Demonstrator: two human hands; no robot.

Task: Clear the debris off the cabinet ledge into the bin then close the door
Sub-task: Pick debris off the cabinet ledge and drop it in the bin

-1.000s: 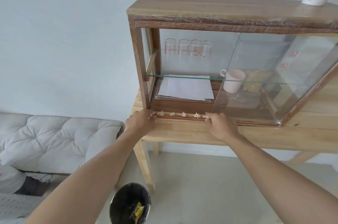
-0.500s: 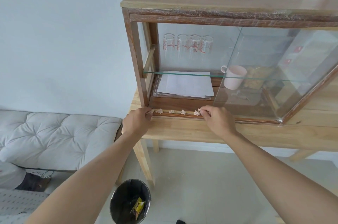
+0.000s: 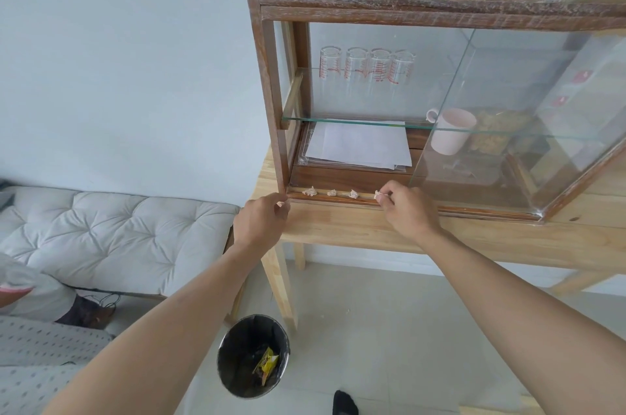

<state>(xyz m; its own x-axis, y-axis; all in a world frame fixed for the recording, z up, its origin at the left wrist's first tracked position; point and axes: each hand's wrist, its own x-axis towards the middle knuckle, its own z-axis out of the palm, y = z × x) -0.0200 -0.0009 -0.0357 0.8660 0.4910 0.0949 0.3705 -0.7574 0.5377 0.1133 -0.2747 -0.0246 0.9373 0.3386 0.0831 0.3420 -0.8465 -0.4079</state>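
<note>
A wooden cabinet [image 3: 267, 82] with a sliding glass door [image 3: 508, 130] pushed to the right stands on a pale wooden table [image 3: 474, 242]. Small crumpled pinkish paper scraps [image 3: 310, 191] lie in a row on its bottom ledge. My right hand [image 3: 404, 208] pinches the rightmost scrap [image 3: 377, 195] at the ledge. My left hand [image 3: 262, 223] is closed at the ledge's left corner with a scrap [image 3: 282, 204] between its fingertips. A black bin [image 3: 252, 355] stands on the floor below, with a yellow wrapper inside.
Inside the cabinet are several upturned glasses [image 3: 367, 70] on a glass shelf, papers [image 3: 359, 145] and a pink mug [image 3: 452, 130]. A white tufted cushion [image 3: 111, 238] lies on the left. A table leg [image 3: 281, 286] stands just above the bin.
My right hand has closed its fingers on the rightmost scrap. My left hand has drawn back slightly from the ledge's left end with a scrap. The view has shifted leftward.
</note>
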